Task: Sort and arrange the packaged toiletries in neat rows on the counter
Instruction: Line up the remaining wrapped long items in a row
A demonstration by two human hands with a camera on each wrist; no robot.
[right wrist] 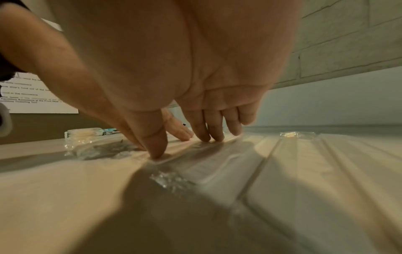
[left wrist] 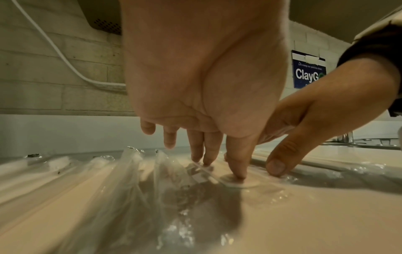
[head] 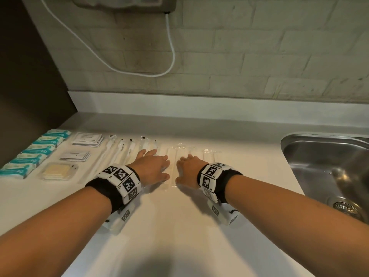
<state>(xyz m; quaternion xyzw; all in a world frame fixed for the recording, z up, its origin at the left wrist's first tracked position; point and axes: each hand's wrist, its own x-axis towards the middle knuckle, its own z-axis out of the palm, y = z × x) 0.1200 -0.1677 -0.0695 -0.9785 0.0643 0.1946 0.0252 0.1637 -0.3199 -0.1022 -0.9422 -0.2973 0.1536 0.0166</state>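
— Why is everything pushed to the left end of the counter (head: 179, 226)?

— I keep clear of the sink (head: 327, 166) on the right. Each kind gets its own line: teal packs (head: 38, 150) at the far left, flat white sachets (head: 87, 139) and a clear box (head: 60, 171) beside them, then the long clear-wrapped sticks (head: 123, 148) running side by side toward the wall.

— And your hands?

— Both lie low on the middle of that row. My left hand (head: 151, 166) is spread, fingers straight, thumb (left wrist: 237, 165) and two fingertips pressing a wrapper flat. My right hand (head: 188, 170) is just beside it, also uncurled, thumb (right wrist: 155, 137) and fingertips touching the next wrapped stick (head: 172, 168). Neither grasps anything; I judge I'm nudging neighbours parallel.

— Why press instead of lifting?

— The film looks slippery and crinkly, so sliding probably keeps the line straighter.
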